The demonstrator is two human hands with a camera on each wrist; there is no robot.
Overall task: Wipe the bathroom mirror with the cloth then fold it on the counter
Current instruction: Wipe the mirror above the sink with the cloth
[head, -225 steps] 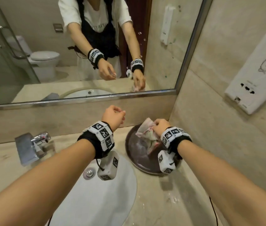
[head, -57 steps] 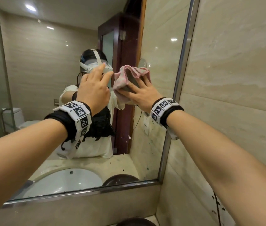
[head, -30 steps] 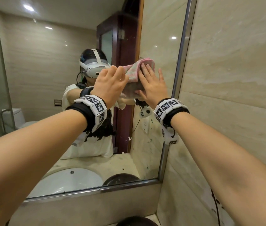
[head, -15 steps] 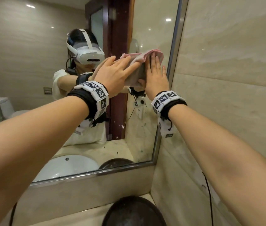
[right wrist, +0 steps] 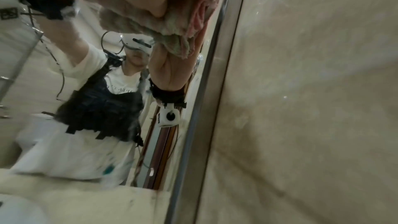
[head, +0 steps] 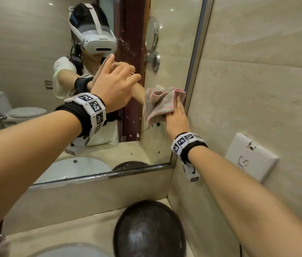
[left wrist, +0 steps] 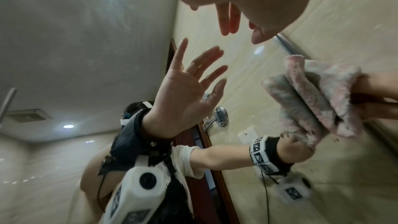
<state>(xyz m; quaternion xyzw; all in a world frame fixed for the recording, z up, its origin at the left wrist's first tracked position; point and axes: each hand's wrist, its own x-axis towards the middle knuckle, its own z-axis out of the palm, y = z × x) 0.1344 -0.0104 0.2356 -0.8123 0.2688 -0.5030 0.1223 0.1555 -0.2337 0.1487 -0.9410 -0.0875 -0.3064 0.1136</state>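
Right hand (head: 176, 119) is pressing crumpled pink-grey terry cloth (head: 162, 104) flat-fingered against frameless wall mirror (head: 168, 52), 3 o'clock edge; left hand (head: 113, 86) is hovering splayed, empty. Wiping is underway; folding on beige stone desk (head: 72, 230) is pending.

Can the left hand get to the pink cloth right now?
Probably yes. The left hand is open and holds nothing, hovering by the mirror, with nothing between it and the cloth under the right hand.

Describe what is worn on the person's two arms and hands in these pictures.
Both forearms are bare, no sleeves reaching them. The left hand and right hand wear no gloves. Each wrist carries a black strap topped by a white band of square black-and-white marker tiles. A white boxy camera unit hangs under the right wrist, with a thin dark cable beside it.
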